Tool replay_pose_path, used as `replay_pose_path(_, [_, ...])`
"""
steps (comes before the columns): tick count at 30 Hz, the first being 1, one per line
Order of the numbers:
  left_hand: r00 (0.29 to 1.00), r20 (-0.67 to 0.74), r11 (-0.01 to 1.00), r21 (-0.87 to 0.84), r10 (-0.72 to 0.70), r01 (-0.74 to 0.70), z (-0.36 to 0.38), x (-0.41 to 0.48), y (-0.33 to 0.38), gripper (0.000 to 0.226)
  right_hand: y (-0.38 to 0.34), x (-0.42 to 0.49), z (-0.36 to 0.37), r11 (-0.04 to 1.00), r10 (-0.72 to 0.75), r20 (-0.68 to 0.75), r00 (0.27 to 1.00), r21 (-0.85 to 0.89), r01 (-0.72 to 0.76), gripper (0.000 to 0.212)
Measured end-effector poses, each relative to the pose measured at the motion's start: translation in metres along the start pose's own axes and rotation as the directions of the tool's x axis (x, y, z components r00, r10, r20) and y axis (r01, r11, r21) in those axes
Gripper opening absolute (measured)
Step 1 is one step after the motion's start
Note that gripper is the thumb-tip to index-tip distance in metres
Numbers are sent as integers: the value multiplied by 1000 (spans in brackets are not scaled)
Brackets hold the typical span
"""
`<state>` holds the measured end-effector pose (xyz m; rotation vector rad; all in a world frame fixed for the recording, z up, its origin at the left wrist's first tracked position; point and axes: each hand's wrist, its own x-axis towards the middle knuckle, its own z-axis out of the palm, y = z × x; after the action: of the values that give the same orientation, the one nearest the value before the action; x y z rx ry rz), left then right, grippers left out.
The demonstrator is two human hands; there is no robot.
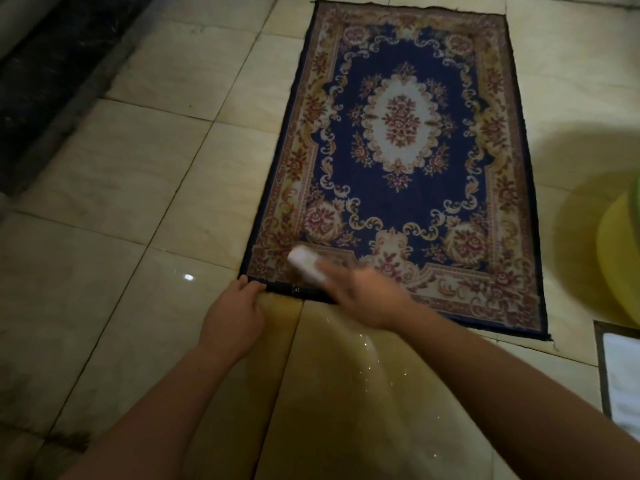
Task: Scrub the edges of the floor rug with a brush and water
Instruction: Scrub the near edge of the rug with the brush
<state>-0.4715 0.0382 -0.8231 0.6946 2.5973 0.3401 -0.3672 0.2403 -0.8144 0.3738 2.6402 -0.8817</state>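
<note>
The rug (408, 161) has a deep navy blue field with a cream oval medallion in the middle, and inside the oval are dark red flowers. Cream scrolls curl around the blue part. Its wide border is beige and gold with dark red rosettes, and the outer edge is a thin dark blue band. The brush (306, 266) is white. The floor tiles (138, 202) are cream, a little marbled, with dark joint lines. The basin (620, 271) is yellow. The cloth (346, 393) is pale yellow with tiny shining specks.
</note>
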Motion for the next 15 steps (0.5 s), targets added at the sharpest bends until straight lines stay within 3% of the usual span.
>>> replay_pose_path(2, [1000,2,1000,-13,-19,19,1,-1,2,40,14,7,-11,977,208,-164,964,82,-197,48])
replay_pose_path(4, [999,6,999,-9,-34,34,1,-1,5,39,12,1,-1,963,265,-170,949,4,-268,49])
replay_pose_path(7, [999,23,999,18,-38,38,-2,0,11,37,-12,-23,30,999,37,108,993,-43,-33,51])
replay_pose_path(10, [999,30,998,49,-38,36,-4,3,12,36,-16,-37,36,994,-101,183,978,-21,107,50])
replay_pose_path(12, [998,22,997,58,-57,55,-3,5,15,34,-3,-44,31,996,-68,76,995,54,64,49])
replay_pose_path(15, [994,12,992,75,-107,105,1,7,26,31,26,-64,15,949,165,-192,967,297,-103,46])
